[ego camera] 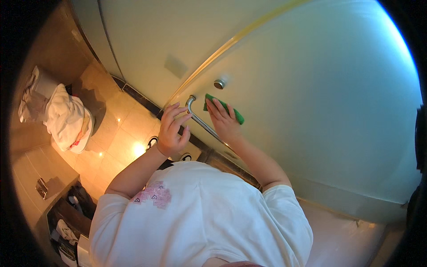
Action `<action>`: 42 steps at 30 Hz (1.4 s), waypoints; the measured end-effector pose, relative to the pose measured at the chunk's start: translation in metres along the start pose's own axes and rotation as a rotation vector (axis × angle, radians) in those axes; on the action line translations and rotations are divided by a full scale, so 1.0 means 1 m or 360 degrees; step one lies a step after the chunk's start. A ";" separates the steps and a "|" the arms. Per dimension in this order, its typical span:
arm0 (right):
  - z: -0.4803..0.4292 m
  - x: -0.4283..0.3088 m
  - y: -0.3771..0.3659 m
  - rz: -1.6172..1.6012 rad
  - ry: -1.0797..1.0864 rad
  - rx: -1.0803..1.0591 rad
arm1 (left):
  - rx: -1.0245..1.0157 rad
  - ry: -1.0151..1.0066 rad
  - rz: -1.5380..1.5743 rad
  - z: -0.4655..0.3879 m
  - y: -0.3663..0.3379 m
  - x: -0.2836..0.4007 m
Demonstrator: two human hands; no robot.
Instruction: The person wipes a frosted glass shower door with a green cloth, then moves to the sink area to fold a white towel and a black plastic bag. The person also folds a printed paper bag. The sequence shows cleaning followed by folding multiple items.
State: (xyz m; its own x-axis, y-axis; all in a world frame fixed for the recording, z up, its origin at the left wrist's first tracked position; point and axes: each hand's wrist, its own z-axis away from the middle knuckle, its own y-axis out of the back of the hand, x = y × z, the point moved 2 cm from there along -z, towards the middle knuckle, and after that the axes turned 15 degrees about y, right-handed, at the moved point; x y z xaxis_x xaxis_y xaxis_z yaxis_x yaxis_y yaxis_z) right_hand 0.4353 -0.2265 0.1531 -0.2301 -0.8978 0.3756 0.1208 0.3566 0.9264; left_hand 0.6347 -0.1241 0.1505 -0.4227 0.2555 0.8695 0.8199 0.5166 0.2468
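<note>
My right hand (224, 122) presses a green cloth or pad (239, 116) flat against the frosted glass shower panel (313, 110). The fingers lie spread over the cloth, just above a curved chrome bar handle (206, 125). My left hand (174, 130) holds nothing, its fingers apart and lightly bent. It hovers by the upper bend of that handle; whether the fingertips touch it, I cannot tell. A round metal knob (219, 84) sticks out of the glass beyond the cloth.
A pale vertical edge strip (213, 58) runs up the glass. A dark sill (143, 100) borders the tiled floor (113, 133). Left stands a toilet heaped with white cloth (65, 113). A paper holder (41, 188) sits on the wall, above a shelf with dark items (71, 220).
</note>
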 end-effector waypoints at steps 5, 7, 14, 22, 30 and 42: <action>-0.078 0.006 -0.004 0.0136 0.0226 -0.0070 | -0.0061 0.0036 -0.0024 0.006 -0.002 0.001; -0.094 0.002 -0.021 0.0328 0.0353 -0.0166 | -0.0044 0.0050 -0.0034 0.009 -0.006 0.000; -0.031 -0.013 -0.057 0.0497 0.0710 -0.0734 | -0.0046 0.0036 -0.0050 0.019 -0.020 0.002; 0.165 -0.021 -0.105 0.0004 0.0613 -0.0888 | -0.0127 0.0004 0.0040 0.028 -0.059 0.016; 0.199 -0.006 -0.041 0.0093 0.0698 -0.0902 | -0.0129 0.0011 0.0014 0.041 -0.083 0.027; 0.067 0.008 -0.002 0.0617 0.0379 -0.0106 | -0.0324 -0.0020 0.0019 0.062 -0.108 0.032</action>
State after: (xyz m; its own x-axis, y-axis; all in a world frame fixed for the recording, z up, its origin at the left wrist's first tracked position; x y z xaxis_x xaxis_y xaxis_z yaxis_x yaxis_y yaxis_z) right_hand 0.3685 -0.2172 0.1558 0.0716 -0.7387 0.6702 0.2179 0.6673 0.7122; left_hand 0.5089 -0.1210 0.1253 -0.4164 0.2712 0.8678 0.8854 0.3380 0.3192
